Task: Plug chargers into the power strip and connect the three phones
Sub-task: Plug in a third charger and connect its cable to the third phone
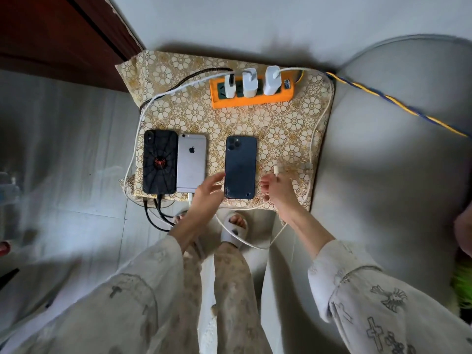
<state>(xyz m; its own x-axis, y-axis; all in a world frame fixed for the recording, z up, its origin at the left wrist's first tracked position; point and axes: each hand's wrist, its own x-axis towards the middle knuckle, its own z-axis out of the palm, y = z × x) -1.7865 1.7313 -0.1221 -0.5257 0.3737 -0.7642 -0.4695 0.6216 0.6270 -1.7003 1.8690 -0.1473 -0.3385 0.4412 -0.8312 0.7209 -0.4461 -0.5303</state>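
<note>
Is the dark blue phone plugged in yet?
Not yet. The dark blue phone has no cable at its bottom edge; the right hand holds the white cable's plug beside it.

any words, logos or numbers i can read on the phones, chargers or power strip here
No readable words or numbers anywhere.
silver phone: an apple logo on its back, no text.
black phone case: a red spider emblem on a web pattern, no text.
dark blue phone: nothing legible.
orange power strip: a small blue mark at its right end, too blurred to read.
three white chargers: no print visible.
</note>
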